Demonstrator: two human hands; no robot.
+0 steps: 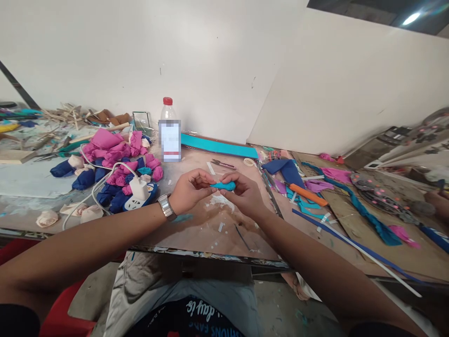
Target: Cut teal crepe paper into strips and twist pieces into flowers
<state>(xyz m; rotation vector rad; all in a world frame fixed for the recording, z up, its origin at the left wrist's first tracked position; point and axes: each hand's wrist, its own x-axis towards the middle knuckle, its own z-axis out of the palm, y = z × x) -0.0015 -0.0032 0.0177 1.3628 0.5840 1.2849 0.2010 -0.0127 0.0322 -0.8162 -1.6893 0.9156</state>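
Note:
Above the middle of the worktable, both hands pinch a small turquoise piece of rolled fabric [224,186]. My left hand [191,189], with a metal watch [166,207] on its wrist, grips the piece's left end between thumb and fingers. The right end is held by my right hand [243,194], its thumb and forefinger closed on it. Beneath them, the brown tabletop [206,234] carries white smears and small white scraps. Just beyond the hands lie small scissors [224,164] and a roll of tape [249,162].
Pink, navy and cream fabric bundles [108,154] crowd the left, around a power strip [142,196] with a white charger. A red-capped bottle [169,131] stands behind. Rightward lie an orange-handled cutter [308,194], cloth strips and a teal braid [365,210]. Another person's hand [435,206] shows at far right.

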